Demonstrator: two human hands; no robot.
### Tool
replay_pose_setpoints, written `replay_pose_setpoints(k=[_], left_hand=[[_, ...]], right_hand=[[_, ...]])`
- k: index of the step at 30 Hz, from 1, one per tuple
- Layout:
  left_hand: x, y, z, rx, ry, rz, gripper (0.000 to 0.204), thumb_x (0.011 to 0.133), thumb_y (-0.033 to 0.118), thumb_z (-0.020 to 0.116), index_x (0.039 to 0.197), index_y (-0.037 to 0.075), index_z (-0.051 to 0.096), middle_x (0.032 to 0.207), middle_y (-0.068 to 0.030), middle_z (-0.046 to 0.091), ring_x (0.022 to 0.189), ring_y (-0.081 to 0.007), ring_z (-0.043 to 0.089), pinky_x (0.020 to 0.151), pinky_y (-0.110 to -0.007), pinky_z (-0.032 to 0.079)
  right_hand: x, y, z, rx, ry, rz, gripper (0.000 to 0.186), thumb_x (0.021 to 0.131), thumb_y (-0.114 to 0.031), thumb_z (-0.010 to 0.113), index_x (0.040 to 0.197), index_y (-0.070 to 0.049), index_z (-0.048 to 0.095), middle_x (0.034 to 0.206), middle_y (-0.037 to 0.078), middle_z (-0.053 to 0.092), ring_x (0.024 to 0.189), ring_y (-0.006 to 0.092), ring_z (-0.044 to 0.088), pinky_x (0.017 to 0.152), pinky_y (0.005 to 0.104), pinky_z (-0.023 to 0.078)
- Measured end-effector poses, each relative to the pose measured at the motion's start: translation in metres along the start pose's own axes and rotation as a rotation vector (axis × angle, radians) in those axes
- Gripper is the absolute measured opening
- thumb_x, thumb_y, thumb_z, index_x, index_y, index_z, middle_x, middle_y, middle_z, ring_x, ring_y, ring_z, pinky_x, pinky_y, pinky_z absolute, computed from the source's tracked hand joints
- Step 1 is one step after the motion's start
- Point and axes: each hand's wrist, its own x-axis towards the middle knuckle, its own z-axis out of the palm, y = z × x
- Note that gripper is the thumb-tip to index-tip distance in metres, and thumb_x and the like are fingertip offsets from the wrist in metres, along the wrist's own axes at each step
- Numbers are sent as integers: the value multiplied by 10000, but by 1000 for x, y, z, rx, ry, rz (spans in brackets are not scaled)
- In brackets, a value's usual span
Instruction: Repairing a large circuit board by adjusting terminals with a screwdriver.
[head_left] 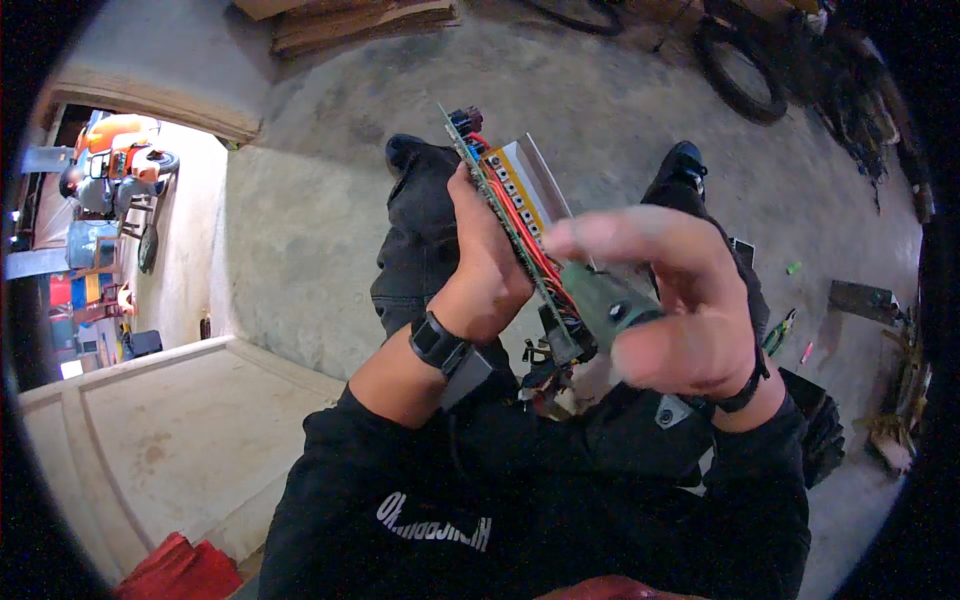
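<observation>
I have the circuit board (514, 232) raised in front of the seated lap, clear of the floor (310, 230), between the two hands. It stands nearly edge-on to my camera, its long axis slanting from the upper left down to the lower right. The left hand (485, 265) has it: the palm presses along the left face and one fingertip reaches up beside the far end. The other fingers disappear behind the board, so I cannot tell how tightly they curl.

Red wires (508, 203) run lengthwise along the opposite face, beside a yellow-edged strip (518, 196) with a row of square pads. That wired side faces the right hand (690, 300), which crosses in from the right at the board's near, lower end.

The right fingers are blurred. I read the forefinger and thumb as well parted, the forefinger pointing left across the lower wires, the thumb lower down and nearer to me. A dull green tapered piece (600, 300) shows in the gap between them, its narrow end toward the wires. I cannot tell whether they grip it or only pass over it.

From the right fingers, then, the board lies just to the left; the left hand is the nearer one, already against it.
</observation>
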Motion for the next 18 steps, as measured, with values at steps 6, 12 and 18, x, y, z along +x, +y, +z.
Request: replay_pose_setpoints(k=[6, 12, 18], left_hand=[[48, -11, -48, -304, -681, 11, 641, 925, 663, 270, 1203, 160, 553, 1136, -95, 612, 1002, -284, 606, 897, -431, 486], [53, -18, -49, -367, -716, -2, 640, 931, 658, 259, 1206, 160, 550, 1119, -92, 619, 1037, -283, 599, 902, -438, 485], [24, -12, -14, -130, -242, 68, 629, 902, 650, 256, 1071, 126, 558, 1002, -116, 607, 935, -316, 603, 849, -488, 489]], right_hand=[[2, 1, -7, -177, -41, -100, 418, 758, -190, 765, 1130, -85, 606, 1161, 180, 562, 1042, 307, 605, 909, 417, 492], [-2, 3, -10, -430, -20, -254, 378, 755, -113, 773, 1097, -183, 627, 1158, 156, 527, 1017, 311, 607, 877, 430, 505], [3, 7, 4, -370, 61, -240, 340, 829, -155, 721, 1137, -227, 598, 1225, 179, 511, 1035, 338, 607, 914, 461, 498]])
